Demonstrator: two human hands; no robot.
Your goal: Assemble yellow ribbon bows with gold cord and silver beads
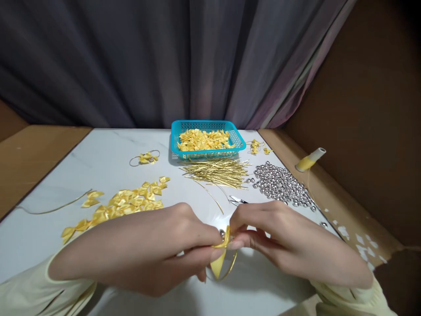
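Note:
Close in front of me, my left hand (171, 245) pinches a yellow ribbon bow (217, 264) between thumb and fingers. A silver bead (222, 235) sits against the ribbon at the fingertips. My right hand (271, 232) is closed at the bow's right side, thumb and finger pressed together on it. From between the hands a gold wire (233, 264) curves down in a loop below the bow. The fingers partly hide where wire, bead and ribbon meet. Just beyond the right fingers lie small scissors (237, 200), their handles partly hidden.
A blue basket (176, 145) of yellow bows stands at the back. Before it lies a pile of gold wires (217, 173). Silver beads (279, 184) spread to the right, near a yellow thread spool (309, 160). Loose bows (123, 201) and a wire-looped bow (148, 158) lie left.

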